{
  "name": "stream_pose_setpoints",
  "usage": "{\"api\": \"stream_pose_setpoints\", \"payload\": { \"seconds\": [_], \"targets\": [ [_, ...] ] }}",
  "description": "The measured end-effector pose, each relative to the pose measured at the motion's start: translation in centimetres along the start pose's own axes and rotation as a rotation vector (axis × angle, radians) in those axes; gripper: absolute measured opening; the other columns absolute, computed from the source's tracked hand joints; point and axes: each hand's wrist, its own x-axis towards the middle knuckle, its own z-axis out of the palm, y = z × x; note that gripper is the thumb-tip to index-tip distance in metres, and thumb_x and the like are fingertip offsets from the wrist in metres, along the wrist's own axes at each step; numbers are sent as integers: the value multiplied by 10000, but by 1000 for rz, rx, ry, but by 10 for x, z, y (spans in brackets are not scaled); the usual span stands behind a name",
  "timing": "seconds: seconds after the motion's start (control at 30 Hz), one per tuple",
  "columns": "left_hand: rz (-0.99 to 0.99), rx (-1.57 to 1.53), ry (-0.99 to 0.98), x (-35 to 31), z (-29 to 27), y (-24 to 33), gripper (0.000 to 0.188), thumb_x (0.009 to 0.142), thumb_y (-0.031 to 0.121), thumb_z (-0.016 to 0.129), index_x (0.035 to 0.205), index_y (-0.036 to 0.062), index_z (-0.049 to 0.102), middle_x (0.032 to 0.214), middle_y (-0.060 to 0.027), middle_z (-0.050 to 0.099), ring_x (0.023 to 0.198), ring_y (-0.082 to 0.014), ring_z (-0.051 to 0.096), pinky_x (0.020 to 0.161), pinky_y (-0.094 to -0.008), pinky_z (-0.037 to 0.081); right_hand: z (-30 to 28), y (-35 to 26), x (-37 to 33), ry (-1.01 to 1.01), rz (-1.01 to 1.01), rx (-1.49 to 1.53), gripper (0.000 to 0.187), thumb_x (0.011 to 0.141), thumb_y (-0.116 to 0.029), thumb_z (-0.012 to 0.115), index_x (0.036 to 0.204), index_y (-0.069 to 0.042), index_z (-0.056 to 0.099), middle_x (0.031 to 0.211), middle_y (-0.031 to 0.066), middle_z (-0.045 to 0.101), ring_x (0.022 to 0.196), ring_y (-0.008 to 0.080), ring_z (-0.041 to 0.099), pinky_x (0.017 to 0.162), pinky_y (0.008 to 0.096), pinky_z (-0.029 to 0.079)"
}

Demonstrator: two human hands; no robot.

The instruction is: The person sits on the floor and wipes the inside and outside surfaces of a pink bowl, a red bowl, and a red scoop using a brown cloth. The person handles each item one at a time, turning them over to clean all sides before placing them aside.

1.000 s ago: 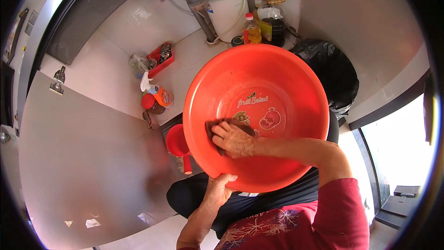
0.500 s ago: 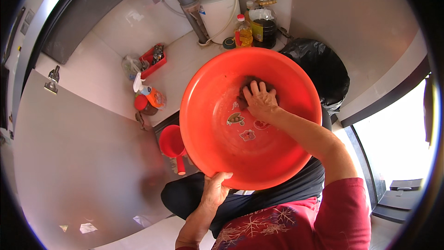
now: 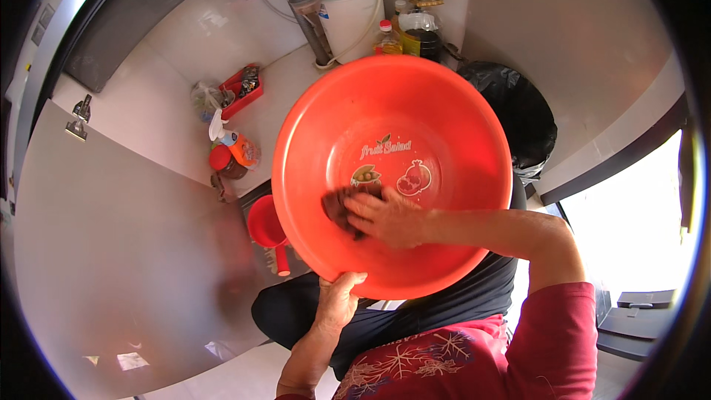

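Note:
A large red plastic basin [image 3: 459,141] with fruit pictures and lettering printed inside is tilted toward me above my lap. My left hand [image 3: 338,301] grips its near rim, thumb over the edge and the other fingers hidden beneath. Inside the basin, my right hand [image 3: 392,216] presses a dark brown cloth [image 3: 338,207] against the lower left of the bottom. The fingers lie over the cloth and look slightly blurred.
Left of the basin are a red dipper [image 3: 265,221], a spray bottle [image 3: 238,147], a red-lidded jar [image 3: 227,163] and a small red tray [image 3: 244,96]. Behind stand oil bottles [image 3: 421,35] and a white tank [image 3: 354,18]. A black-bagged bin [image 3: 522,115] is at right.
My right hand has moved the cloth from the basin's far side toward the near left, uncovering the printed lettering. The basin has shifted slightly up and left; my left hand keeps its grip.

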Motion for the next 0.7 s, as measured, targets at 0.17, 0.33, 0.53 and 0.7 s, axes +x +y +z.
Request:
{"api": "stream_pose_setpoints", "payload": {
  "seconds": [0.17,0.33,0.53,0.7],
  "targets": [
    [75,20,-8,0,3,2,472,726,-106,560,1170,47,514,1095,-60,569,1009,-178,571,897,-340,460,-30,43,12,58,334,-114,593,820,-362,602,1323,-141,379,1433,135,285,1340,266,273,852,502,389],
    [43,-1,-39,3,-1,-2,425,727,-97,561,1133,29,539,1073,-60,581,1006,-176,574,893,-333,460,-15,88,-30,1,586,-107,570,884,-277,495,1409,-140,320,1451,201,243,1352,320,248,849,528,405],
    [-7,-5,-42,4,3,0,416,728,-100,568,1123,31,554,1050,-55,594,987,-173,585,884,-328,476,-4,30,-48,65,366,-152,537,837,-226,513,1350,-114,404,1448,195,255,1334,360,268,970,547,339],
    [-14,-28,-50,6,1,2,415,733,-111,567,1118,43,560,1039,-47,599,963,-169,594,861,-319,492,1,3,-12,116,-52,-94,467,792,-214,554,1241,-96,495,1347,132,373,1259,350,359,954,468,382]
  ]
}}
